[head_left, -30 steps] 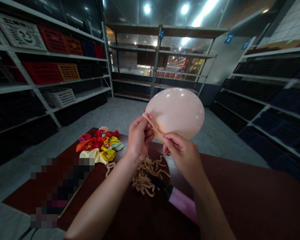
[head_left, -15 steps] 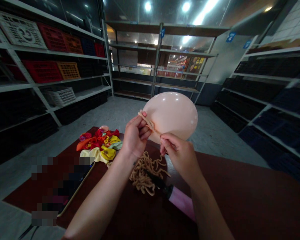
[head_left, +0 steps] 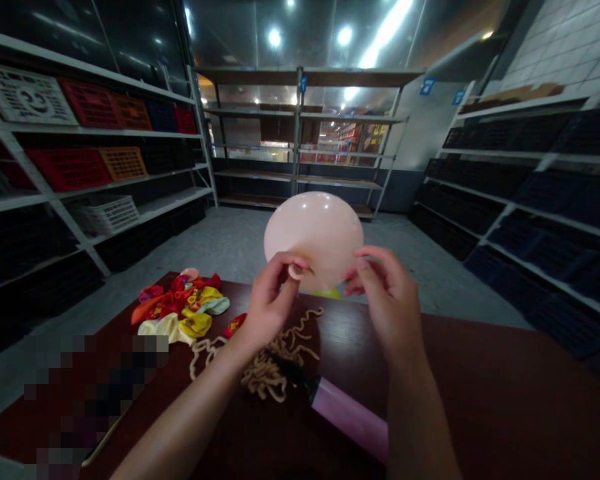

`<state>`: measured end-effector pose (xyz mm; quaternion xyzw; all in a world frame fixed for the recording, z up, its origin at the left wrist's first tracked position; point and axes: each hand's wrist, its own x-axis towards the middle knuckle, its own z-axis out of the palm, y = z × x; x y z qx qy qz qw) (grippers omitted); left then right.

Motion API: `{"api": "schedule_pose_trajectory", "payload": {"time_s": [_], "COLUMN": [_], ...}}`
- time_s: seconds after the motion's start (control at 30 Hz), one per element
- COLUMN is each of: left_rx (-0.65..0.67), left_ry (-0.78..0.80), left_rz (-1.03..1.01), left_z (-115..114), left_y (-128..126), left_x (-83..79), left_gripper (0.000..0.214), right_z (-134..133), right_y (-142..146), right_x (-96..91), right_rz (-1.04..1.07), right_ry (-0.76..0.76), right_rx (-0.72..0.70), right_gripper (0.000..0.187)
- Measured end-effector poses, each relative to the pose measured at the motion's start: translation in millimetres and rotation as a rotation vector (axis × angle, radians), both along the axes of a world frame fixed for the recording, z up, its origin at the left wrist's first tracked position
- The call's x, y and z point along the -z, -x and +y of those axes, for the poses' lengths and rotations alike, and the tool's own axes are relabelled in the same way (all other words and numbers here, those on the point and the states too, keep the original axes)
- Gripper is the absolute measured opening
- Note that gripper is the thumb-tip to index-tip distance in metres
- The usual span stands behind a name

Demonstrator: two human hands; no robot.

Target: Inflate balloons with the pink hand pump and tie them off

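On the far left, a red crate point(head_left: 67, 167) and a white basket point(head_left: 107, 215) sit on the metal shelves. In front of them is the dark red table point(head_left: 480, 387). On its left part lies a pile of flat balloons point(head_left: 180, 313) in red, orange and yellow. Just beside the pile is a heap of tan string point(head_left: 265, 373).

Above the string is the left hand point(head_left: 267, 310). It pinches the balloon neck point(head_left: 297, 271) between thumb and fingers. The neck is now a short, curled bit. Half a second ago it was pulled long and tight between both hands. The peach balloon point(head_left: 315, 233) is blown up round and is held in the air over the far edge of the table, a bit higher than before.

Under the hands, a pink pump point(head_left: 347, 420) lies on the table, its black tip touching the string.

The right hand point(head_left: 387, 300) has let go of the neck. Its fingers are spread and loose and hold nothing. The fingertips are right beside the balloon; I cannot tell if they touch it.

So the pulling part looks over, and only the left hand keeps the balloon now. The balloon is full and round, so the air seems to be staying in. I cannot see whether there is a knot.
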<state>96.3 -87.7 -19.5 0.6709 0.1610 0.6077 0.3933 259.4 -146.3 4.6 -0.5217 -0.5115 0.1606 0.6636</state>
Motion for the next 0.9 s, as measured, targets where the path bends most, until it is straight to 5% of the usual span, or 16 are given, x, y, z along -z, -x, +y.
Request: {"api": "schedule_pose_trajectory", "payload": {"time_s": [0.2, 0.4, 0.5, 0.6, 0.73, 0.9], "left_rx": [-0.222, -0.342, -0.215, -0.047, -0.013, -0.057], "left_ry": [-0.356, -0.500, -0.351, -0.251, -0.292, -0.163], "left_rz": [0.246, 0.624, 1.177, 1.506, 1.479, 1.487], "left_z": [17, 97, 131, 140, 130, 121], "left_y": [-29, -93, -123, -140, -131, -78], "left_x": [12.0, 16.7, 8.4, 0.6, 3.7, 20.2], "left_gripper": [0.017, 0.033, 0.074, 0.077, 0.071, 0.076], "right_z": [-27, -39, -42, -45, -50, -58], "right_y": [-32, -46, -53, -61, -71, -80], "right_x": [-18.1, -20.5, -20.9, -21.1, -20.6, -20.7], "right_rz": [0.178, 0.261, 0.280, 0.314, 0.356, 0.368], "right_ry": [-0.159, -0.191, -0.199, -0.233, -0.256, -0.269], "right_rx": [0.120, 0.129, 0.137, 0.174, 0.232, 0.217], "right_gripper": [0.016, 0.018, 0.020, 0.020, 0.018, 0.017]}}
